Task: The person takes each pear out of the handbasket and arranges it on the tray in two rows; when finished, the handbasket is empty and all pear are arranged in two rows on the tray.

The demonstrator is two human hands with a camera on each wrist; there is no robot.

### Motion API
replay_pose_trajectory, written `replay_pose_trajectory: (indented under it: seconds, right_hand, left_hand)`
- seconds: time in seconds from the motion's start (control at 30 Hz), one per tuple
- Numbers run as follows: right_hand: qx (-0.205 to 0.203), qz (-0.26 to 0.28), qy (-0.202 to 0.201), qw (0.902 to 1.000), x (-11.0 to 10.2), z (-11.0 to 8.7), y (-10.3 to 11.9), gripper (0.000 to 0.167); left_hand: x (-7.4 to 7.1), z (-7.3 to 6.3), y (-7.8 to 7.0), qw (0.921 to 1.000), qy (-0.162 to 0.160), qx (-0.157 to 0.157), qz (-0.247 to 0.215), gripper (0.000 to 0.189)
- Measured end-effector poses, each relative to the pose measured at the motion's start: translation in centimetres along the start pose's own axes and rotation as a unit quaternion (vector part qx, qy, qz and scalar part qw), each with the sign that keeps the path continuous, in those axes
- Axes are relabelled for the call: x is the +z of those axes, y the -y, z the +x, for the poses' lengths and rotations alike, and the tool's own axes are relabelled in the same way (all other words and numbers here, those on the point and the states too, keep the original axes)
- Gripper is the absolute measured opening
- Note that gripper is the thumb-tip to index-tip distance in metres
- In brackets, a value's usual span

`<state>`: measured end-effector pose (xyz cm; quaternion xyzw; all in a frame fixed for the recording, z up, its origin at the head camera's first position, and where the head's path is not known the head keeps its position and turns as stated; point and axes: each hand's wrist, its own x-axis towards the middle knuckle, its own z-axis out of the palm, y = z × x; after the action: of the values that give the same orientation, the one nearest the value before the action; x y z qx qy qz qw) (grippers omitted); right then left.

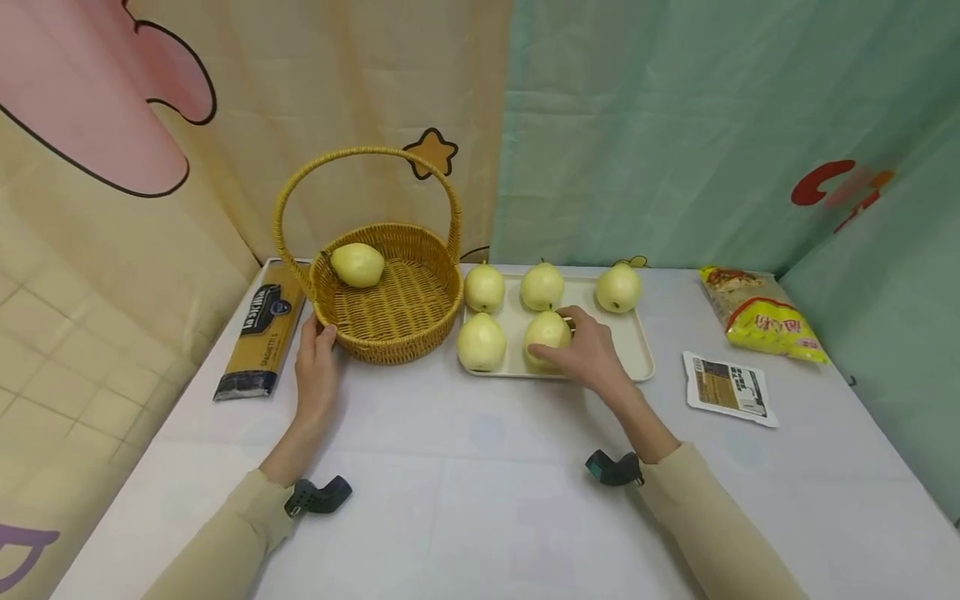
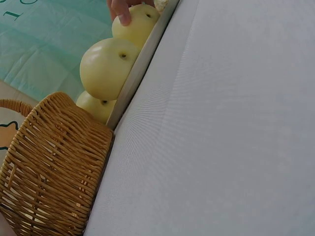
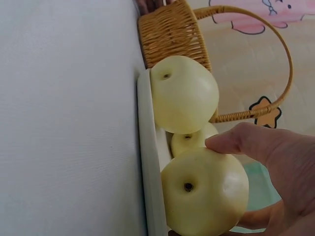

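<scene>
My right hand (image 1: 588,346) holds a pale yellow-green pear (image 3: 206,191) between thumb and fingers, at the front middle of a cream tray (image 1: 633,337). Several other pears share the tray, among them a front-left pear (image 1: 482,342) and a back-right pear (image 1: 618,288). To the tray's left stands a wicker basket (image 1: 408,348) with a tall hoop handle. One pear (image 1: 357,265) lies inside it, against the left wall. My left hand (image 1: 317,375) rests against the basket's front-left outer side, its fingers fairly straight. The left wrist view barely catches that hand.
A pack of spaghetti (image 1: 262,333) lies left of the basket. On the right are a yellow-and-red food bag (image 1: 761,317) and a small white sachet (image 1: 729,389). Curtains (image 1: 637,125) hang behind the white-covered table (image 1: 465,500).
</scene>
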<state>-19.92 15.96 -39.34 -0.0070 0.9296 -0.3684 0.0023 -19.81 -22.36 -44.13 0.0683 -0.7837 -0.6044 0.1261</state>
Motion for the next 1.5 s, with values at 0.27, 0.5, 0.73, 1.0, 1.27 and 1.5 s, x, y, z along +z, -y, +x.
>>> replay_pose_trajectory:
  seconds: [0.27, 0.5, 0.73, 1.0, 1.27, 1.5]
  right_hand:
    - [-0.005, -0.025, 0.052, 0.9983, -0.8, 0.1, -0.2, 0.082]
    - [-0.008, -0.035, 0.062, 0.9974, -1.1, 0.1, 0.1, 0.088]
    - [-0.012, -0.031, 0.056, 0.9979, -1.0, 0.0, 0.4, 0.091]
    - [0.0, -0.034, 0.046, 0.9983, -1.2, 0.0, 0.2, 0.09]
    - [0.014, -0.074, 0.041, 0.9963, -1.5, -0.1, 0.4, 0.089]
    - [0.014, -0.079, 0.045, 0.9957, -1.6, -0.1, 0.4, 0.089]
  left_hand:
    - [0.1, -0.1, 0.1, 1.0, -0.001, 0.001, -0.004, 0.061]
    - [-0.1, -0.1, -0.1, 1.0, -0.001, 0.006, -0.007, 0.06]
    - [-0.2, 0.0, 0.0, 0.9999, -0.001, 0.009, -0.007, 0.06]
    - [0.0, 0.2, 0.2, 0.9999, 0.0, 0.008, -0.008, 0.059]
    - [0.0, 0.2, 0.2, 0.9999, 0.002, 0.007, -0.01, 0.06]
    - [-0.1, 0.2, 0.3, 0.9999, 0.002, 0.009, -0.011, 0.059]
